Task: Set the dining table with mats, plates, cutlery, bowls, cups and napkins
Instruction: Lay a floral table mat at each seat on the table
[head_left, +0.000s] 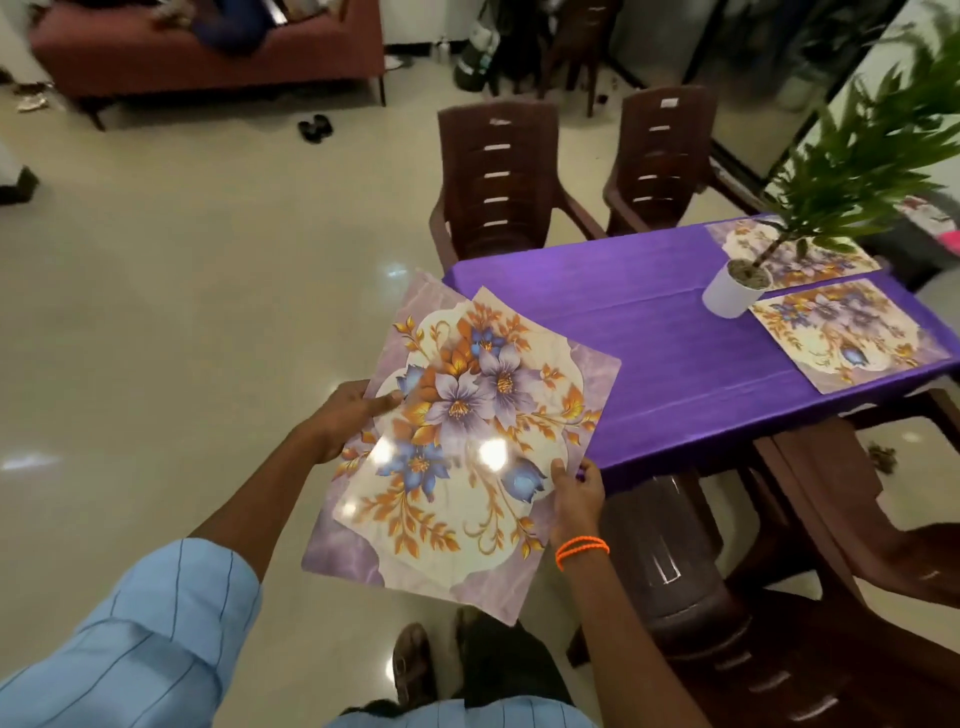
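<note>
Left hand (347, 415) is pinching the floral mats (467, 431) at their left edge; right hand (576, 493) is gripping the near right edge. Purple table (675, 332) is lying just beyond the right-hand grip.

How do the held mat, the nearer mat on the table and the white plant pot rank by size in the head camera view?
1. Held mat, largest, though nearness to the camera inflates it.
2. Nearer table mat; same floral pattern, so probably the same true size.
3. White plant pot, smallest.

no legible text anywhere, pale tags on the chair backs (666, 103) (too blurred to read), no brands or numbers
</note>
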